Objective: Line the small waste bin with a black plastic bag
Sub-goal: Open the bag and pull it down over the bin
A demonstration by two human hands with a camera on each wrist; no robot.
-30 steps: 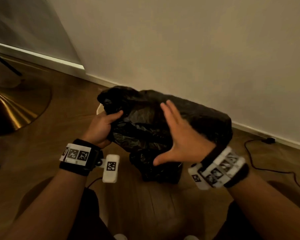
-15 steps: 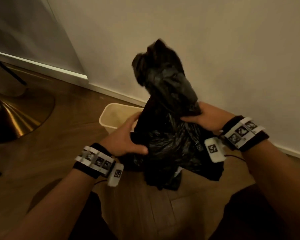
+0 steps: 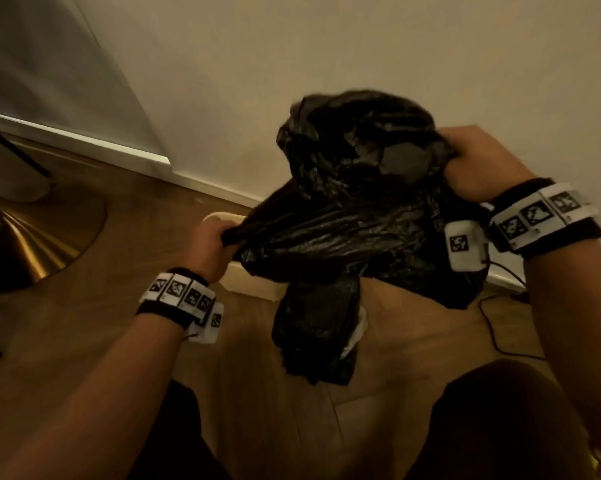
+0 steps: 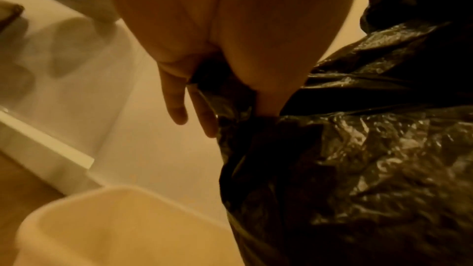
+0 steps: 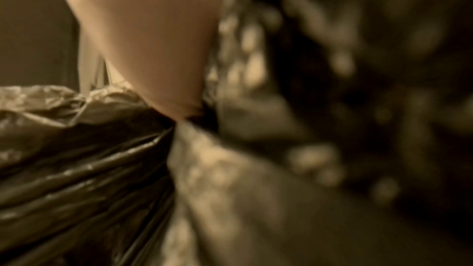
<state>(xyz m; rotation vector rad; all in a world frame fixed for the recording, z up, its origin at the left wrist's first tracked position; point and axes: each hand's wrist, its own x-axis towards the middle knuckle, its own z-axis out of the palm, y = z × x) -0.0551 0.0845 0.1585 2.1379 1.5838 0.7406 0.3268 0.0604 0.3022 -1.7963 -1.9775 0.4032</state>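
A crumpled black plastic bag [image 3: 354, 209] hangs in the air between my hands, above the floor by the wall. My left hand [image 3: 210, 244] grips a bunched edge of the bag at its left side. My right hand [image 3: 479, 164] grips the bag's upper right part, higher up. The small cream waste bin [image 3: 247, 275] stands on the floor below the bag, mostly hidden behind it. In the left wrist view the bin's rim [image 4: 122, 195] shows under my fingers [image 4: 179, 108], with the bag [image 4: 358, 169] to the right. The right wrist view is filled by blurred bag [image 5: 76, 179].
A brass lamp base [image 3: 32, 237] sits on the wooden floor at the left. A black cable [image 3: 493, 327] runs along the floor at the right, near the skirting board [image 3: 84, 143]. My knees are at the bottom of the head view.
My hands have pulled apart, the left down and left, the right up and right. The bag, bunched upright before, is now stretched between them and covers more of the bin.
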